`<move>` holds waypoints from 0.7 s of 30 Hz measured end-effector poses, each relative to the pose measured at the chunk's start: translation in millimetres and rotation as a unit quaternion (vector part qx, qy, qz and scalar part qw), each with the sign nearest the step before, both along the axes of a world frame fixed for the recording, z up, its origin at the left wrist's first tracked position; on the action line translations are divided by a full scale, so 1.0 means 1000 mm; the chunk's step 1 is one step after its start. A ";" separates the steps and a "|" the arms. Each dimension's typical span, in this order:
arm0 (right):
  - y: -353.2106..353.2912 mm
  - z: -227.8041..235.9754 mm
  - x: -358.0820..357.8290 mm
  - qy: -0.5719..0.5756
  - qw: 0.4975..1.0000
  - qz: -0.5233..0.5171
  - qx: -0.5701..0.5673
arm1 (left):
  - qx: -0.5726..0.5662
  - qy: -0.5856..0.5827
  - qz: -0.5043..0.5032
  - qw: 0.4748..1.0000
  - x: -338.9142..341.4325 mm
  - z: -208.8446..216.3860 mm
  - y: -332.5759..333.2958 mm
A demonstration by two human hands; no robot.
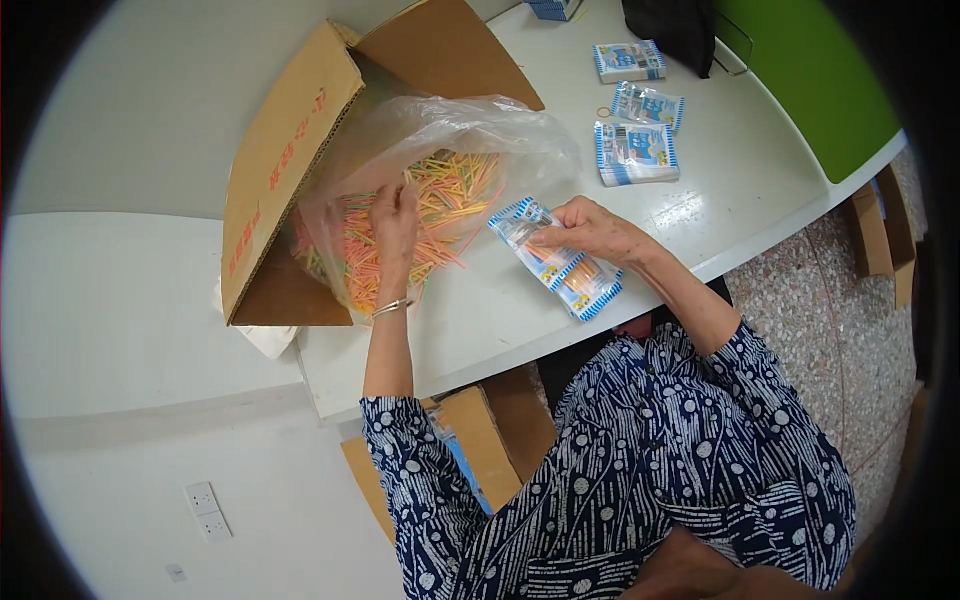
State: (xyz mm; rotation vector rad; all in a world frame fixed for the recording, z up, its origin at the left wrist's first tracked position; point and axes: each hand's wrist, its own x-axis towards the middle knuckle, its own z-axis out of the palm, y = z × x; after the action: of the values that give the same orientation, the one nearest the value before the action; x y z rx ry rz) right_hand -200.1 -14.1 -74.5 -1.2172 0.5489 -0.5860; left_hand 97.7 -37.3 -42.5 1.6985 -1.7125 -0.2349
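My left hand [395, 215] reaches into a clear plastic bag [440, 120] lying in a tipped cardboard box [290, 180]. Its fingers are bent and drawn together over a heap of thin pink, yellow and green sticks [455, 190]; whether a stick sits between them is too small to tell. Above the table, to the right of the bag, my right hand [595, 232] grips blue-and-white plastic packets [585, 285], thumb on top. Through their clear parts, orange and pinkish contents show. How many packets are in this hand is unclear.
Stacked blue-and-white packets [637, 155] lie on the white table [720, 190] at the far right, with a black bag [675, 30] behind them. A green panel [820, 90] stands beyond the table. Under its near edge is an open cardboard carton [480, 430]. A wall socket [208, 510] is at lower left.
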 end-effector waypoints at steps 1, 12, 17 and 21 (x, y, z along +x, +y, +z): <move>-0.001 -0.002 -0.001 -0.003 1.000 -0.005 -0.004 | 0.008 0.139 -0.042 0.989 -0.010 0.005 0.001; 0.001 0.003 0.000 0.031 0.999 0.020 0.006 | -0.006 0.322 -0.153 0.934 -0.124 0.054 0.060; 0.003 0.005 -0.003 0.030 0.999 0.021 0.001 | 0.024 0.263 -0.132 0.956 -0.136 0.049 0.070; 0.004 0.002 -0.002 0.037 0.999 0.015 -0.006 | 0.019 0.308 -0.138 0.941 -0.144 0.046 0.077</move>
State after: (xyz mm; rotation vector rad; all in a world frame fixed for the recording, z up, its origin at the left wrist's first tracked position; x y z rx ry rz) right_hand -201.7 -10.1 -72.4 -1.2606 0.5885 -0.5208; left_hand -46.6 39.6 3.3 1.2156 -1.4525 -0.8411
